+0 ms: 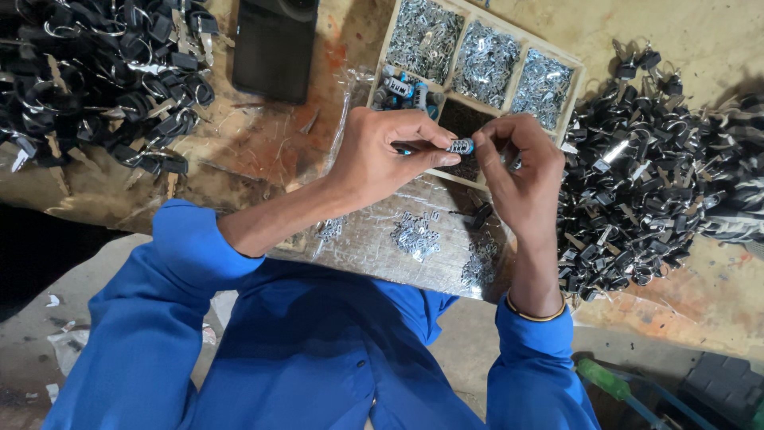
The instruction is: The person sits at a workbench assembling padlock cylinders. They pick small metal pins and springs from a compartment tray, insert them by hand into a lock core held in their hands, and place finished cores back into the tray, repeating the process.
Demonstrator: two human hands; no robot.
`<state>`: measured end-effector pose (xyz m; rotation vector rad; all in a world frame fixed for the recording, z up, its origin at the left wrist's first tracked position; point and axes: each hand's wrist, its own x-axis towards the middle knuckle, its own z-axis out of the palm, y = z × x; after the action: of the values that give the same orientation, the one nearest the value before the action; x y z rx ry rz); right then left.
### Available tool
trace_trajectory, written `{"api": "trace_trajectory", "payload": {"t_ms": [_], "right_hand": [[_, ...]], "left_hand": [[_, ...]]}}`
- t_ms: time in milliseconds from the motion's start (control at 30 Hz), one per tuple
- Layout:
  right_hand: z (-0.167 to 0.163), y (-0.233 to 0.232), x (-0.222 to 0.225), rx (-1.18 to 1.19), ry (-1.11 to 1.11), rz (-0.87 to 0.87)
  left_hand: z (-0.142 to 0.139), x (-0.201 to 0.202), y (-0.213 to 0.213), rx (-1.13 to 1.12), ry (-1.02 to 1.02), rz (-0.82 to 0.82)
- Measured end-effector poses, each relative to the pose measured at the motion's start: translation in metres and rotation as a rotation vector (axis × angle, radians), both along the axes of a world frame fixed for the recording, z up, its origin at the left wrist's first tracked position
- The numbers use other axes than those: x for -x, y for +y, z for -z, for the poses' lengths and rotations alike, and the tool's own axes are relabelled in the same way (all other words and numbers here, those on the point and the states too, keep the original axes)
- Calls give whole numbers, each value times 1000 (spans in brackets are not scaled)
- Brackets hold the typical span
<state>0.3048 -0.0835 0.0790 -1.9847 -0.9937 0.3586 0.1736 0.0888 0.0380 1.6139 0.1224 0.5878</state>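
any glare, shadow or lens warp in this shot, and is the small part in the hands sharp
Head view: glare on the plastic sheet and the metal bits in the divided tray; deep shadow at far left; wide-lens bending towards the edges; the small part between left hand and right hand is fairly sharp, fine detail too small.

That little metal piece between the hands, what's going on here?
A person in a blue shirt holds a small silvery, blue-tipped cylinder between both hands: the left hand pinches it from one side, the right hand works at its other end. Behind is a wooden divided tray of small metal parts; heaps of black-headed keys lie at either side.
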Motion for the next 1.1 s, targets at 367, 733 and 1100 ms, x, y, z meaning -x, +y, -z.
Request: {"api": "trace_trajectory", "payload": {"t_ms": [367,733,1100], "right_hand": [[-8,6,9,-136,122,-169],[-9,3,-2,121,-319,-70],[-1,4,-6,236,-468,-128]], "left_hand": [[2,-1,0,-12,-12,27],[1,0,-1,2,-25,3],[-2,0,-1,34,1,-16]]}}
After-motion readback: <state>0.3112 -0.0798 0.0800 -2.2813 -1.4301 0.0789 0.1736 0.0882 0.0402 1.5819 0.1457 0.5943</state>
